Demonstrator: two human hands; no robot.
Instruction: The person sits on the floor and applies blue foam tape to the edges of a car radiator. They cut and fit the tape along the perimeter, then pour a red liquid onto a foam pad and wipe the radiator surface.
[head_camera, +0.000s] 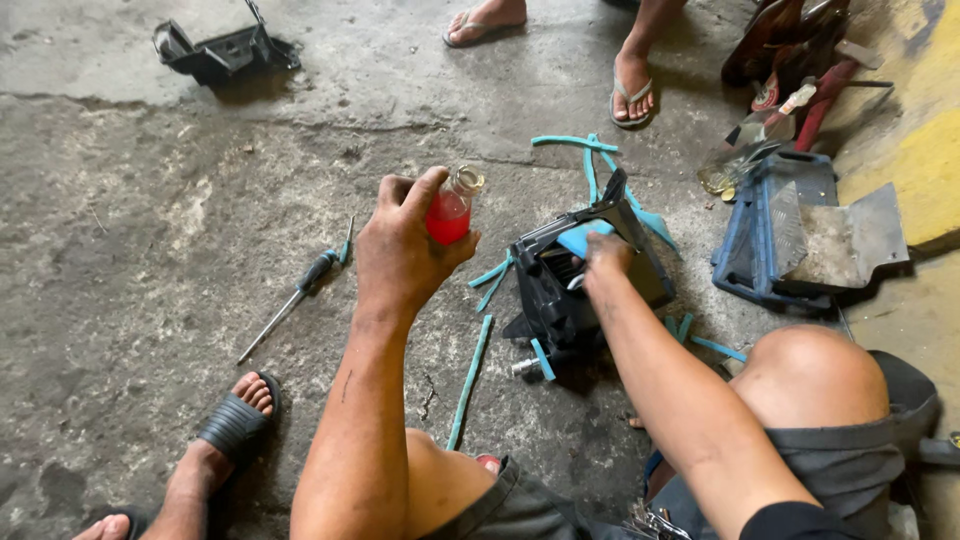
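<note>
Concrete floor, grey, stained and cracked, fills the view, seen from above by a seated person whose bare knees show at the bottom edge. At the upper left of the frame lies a black plastic casing. Left of centre a screwdriver with a dark handle rests on the floor, and below it, at the lower left, a foot in a black sandal. Just left of centre the left hand is raised, fingers curled tight around a small clear bottle half full of red liquid; only its neck and upper body show past the thumb. The bottle looks light, smooth and probably breakable, so a grip round its middle, as here, seems safest. Right of centre stands a black plastic housing, stiff and boxy, ringed by loose teal foam strips that look soft and limp. The right hand rests on the housing's top edge, pressing on a teal strip there; how far its fingers close cannot be told. At the top centre are a bystander's feet in flip-flops. At the right lie a blue plastic tray and a bent grey metal sheet.
</note>
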